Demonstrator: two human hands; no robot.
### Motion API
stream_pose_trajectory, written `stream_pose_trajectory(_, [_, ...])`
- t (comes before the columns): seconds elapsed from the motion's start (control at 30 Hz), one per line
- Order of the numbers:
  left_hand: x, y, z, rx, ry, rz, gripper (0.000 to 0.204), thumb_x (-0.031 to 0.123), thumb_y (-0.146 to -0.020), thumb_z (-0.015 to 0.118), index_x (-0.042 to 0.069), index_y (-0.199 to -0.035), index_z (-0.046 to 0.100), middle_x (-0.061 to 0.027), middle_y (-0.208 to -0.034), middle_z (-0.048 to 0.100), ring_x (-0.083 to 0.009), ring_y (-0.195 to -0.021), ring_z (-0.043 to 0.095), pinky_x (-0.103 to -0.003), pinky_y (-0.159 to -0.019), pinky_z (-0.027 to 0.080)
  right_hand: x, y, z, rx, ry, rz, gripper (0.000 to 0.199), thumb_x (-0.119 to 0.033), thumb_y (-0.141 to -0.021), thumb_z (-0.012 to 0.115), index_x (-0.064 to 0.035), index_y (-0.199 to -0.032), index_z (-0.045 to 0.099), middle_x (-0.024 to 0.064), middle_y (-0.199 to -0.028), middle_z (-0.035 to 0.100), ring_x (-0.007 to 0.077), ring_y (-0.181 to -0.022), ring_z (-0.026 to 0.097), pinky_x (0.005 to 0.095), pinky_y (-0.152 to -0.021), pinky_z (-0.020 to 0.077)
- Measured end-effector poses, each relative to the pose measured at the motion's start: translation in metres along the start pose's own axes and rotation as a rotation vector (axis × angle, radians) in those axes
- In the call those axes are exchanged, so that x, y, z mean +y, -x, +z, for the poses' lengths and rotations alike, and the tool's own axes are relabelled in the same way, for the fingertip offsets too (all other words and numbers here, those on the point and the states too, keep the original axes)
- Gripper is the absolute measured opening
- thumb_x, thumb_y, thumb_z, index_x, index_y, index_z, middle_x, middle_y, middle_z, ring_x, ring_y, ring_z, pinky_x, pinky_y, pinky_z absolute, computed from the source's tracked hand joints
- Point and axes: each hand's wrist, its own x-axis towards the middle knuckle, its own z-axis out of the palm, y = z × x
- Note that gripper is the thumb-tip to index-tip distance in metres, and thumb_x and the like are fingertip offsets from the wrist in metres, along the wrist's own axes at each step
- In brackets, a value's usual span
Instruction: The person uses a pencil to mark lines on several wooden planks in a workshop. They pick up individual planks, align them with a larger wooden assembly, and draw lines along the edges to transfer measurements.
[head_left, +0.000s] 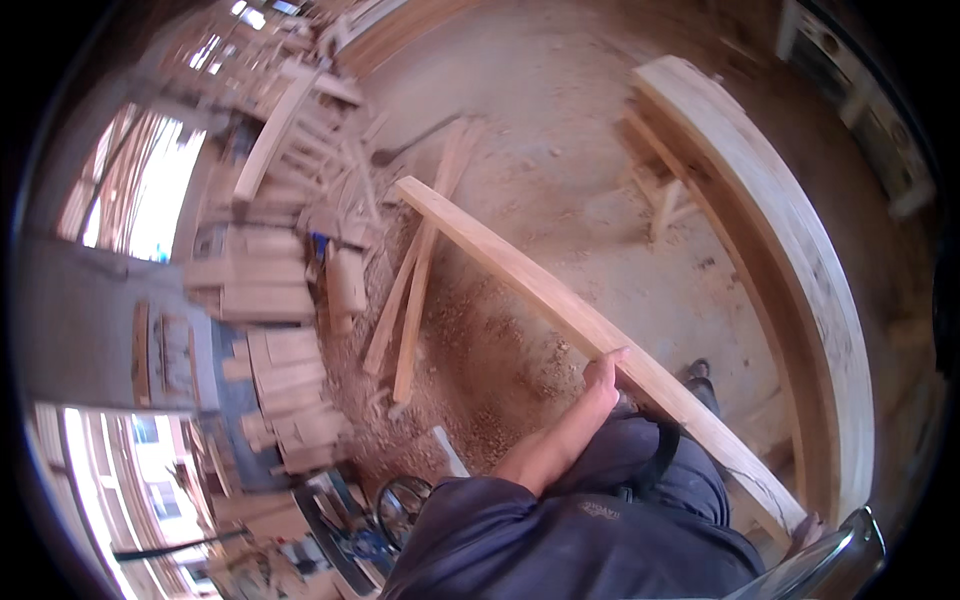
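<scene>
A long squared wooden beam (540,283) slants across the view from the upper middle to the lower right. My left hand (603,377) is closed round it about midway, with the thumb along the top and the other fingers mostly out of sight. At the near end my right hand (808,532) grips the same beam. Only a small part of that hand shows, beside a glossy curved edge (840,565) at the bottom right. In the picture the beam's far end passes over two thin planks (415,290) lying crossed on the floor.
A thick timber (760,190) runs down the right side, with a wooden trestle (665,208) beside it. Stacked boards (265,285) and wood pieces fill the left. Shavings (500,345) litter the floor. A handwheel (403,508) on a machine stands at lower left.
</scene>
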Motion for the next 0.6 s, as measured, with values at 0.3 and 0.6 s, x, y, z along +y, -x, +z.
stream_pose_trajectory(0.3, [0.040, -0.064, -0.053, 0.079, 0.311, 0.016, 0.044, 0.017, -0.073, 0.080, -0.002, -0.110, 0.065, -0.0116, -0.108, 0.065, -0.0244, -0.101, 0.060, -0.036, -0.093, 0.046, -0.275, -0.090, -0.071, -0.047, 0.180, -0.374, 0.036, -0.033, -0.093, 0.052, -0.0021, -0.081, 0.065, 0.0096, -0.066, 0.062, 0.0324, -0.061, 0.055, 0.0479, -0.059, 0.0449])
stream_pose_trajectory(0.6, [0.167, -0.110, -0.106, 0.097, 0.796, 0.177, 0.031, 0.020, -0.086, 0.067, 0.004, -0.112, 0.063, -0.0096, -0.108, 0.066, -0.0256, -0.104, 0.061, -0.041, -0.094, 0.048, -0.603, -0.194, -0.051, 0.123, 0.310, -0.815, 0.035, -0.033, -0.100, 0.050, -0.0032, -0.100, 0.068, 0.0211, -0.093, 0.066, 0.0387, -0.084, 0.062, 0.0462, -0.078, 0.0483])
